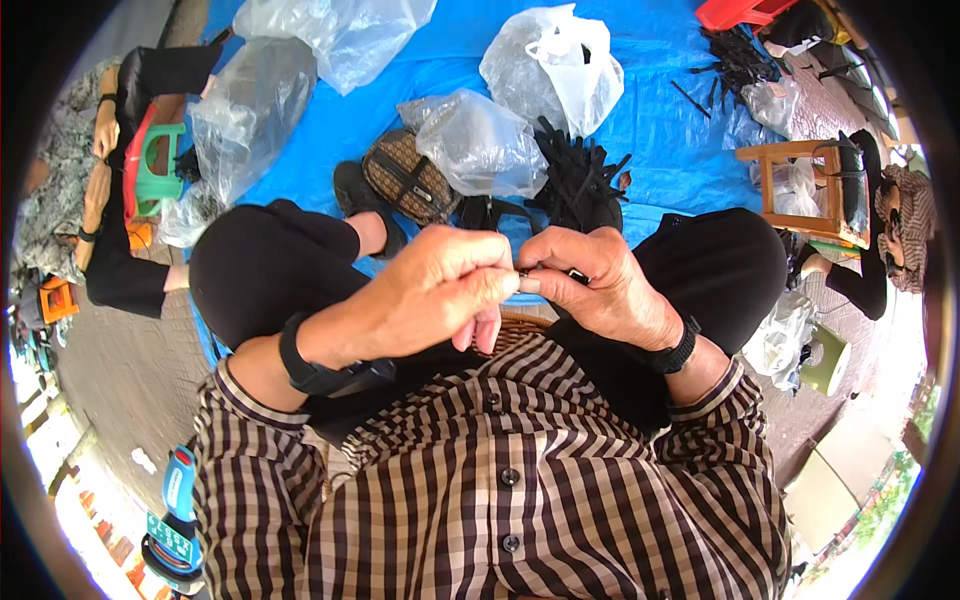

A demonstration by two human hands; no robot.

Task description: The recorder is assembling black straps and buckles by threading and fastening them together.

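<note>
Blue tarp [660, 130] — small piece [521, 273] between hands [425, 295] [605, 285]

Beyond the left hand [425, 292] and right hand [605, 285], a patterned pouch [405, 175], clear bag [480, 145] and black strips [578, 180] block upper centre; bare blue tarp [665, 155] leaves passage to their right.

Head-worn fisheye view, steeply downward, from close above the fingers [492, 284].

A small dark piece [523, 273], mostly covered so that its full shape and tilt cannot be told, sits pinched where the left hand [425, 295] and the right hand [603, 287] meet, only a short sliver showing between them.
</note>
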